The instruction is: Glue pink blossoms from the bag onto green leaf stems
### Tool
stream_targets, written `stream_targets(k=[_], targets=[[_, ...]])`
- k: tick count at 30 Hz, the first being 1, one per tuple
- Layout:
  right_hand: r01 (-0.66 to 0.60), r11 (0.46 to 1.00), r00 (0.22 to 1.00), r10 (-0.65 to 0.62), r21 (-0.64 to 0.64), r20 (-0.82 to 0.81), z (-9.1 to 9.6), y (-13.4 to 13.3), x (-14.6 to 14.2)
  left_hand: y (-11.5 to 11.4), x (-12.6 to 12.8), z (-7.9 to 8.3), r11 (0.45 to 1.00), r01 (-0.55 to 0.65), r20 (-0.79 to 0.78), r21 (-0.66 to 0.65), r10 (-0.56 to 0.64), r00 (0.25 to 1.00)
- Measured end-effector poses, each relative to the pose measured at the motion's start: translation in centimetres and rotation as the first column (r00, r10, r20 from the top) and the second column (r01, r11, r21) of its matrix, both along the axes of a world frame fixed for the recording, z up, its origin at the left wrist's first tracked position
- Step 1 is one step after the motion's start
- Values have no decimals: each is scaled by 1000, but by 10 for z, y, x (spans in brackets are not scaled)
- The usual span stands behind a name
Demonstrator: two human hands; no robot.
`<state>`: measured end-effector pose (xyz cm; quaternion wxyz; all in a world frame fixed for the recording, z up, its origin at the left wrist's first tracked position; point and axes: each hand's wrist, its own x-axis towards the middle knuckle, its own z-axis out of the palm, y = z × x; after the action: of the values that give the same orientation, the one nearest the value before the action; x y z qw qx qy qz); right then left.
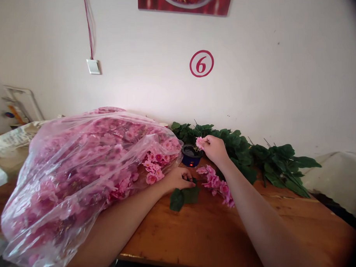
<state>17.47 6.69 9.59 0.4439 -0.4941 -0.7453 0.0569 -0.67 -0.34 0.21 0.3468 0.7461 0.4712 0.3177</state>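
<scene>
Between the fingertips of my right hand point(215, 149) is a small pink artificial flower point(199, 143), held just above the rim of a small dark blue pot point(191, 160) with a glowing red light on its front. My left hand point(178, 178) is closed on the stem of an artificial flower branch, low over the table in front of the pot. Green leaves point(177, 199) hang below those fingers, and a spray of pink blossoms point(216, 182) stretches to the right, under my right forearm. The stem itself is mostly hidden by the fingers.
A big clear plastic bag point(86, 157) full of pink flowers bulges over the left side of the wooden table point(174, 234). Loose pink blossoms point(153, 168) show at its mouth. Bunches of green leaf stems point(238, 147) lie along the back, against the white wall point(249, 85).
</scene>
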Motion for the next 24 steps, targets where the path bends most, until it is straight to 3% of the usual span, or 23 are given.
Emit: stream_targets(k=[6,12,16,21,24], targets=[[42,999,999,-41,-22,32,-8,19,9,-2,1,2,1000,15,-52,23,-13,999],[49,982,998,-55,-181,-31,-3,22,12,-10,6,10,1000,-1,-31,4,1,1000],[80,973,995,-90,-216,-33,-4,22,8,-12,6,12,1000,-1,-55,24,2,998],[96,984,994,-88,-147,60,9,16,11,-13,6,11,987,34,-212,158,0,977],[-1,996,986,15,-86,165,24,12,11,-13,7,8,952,97,-328,289,3,945]])
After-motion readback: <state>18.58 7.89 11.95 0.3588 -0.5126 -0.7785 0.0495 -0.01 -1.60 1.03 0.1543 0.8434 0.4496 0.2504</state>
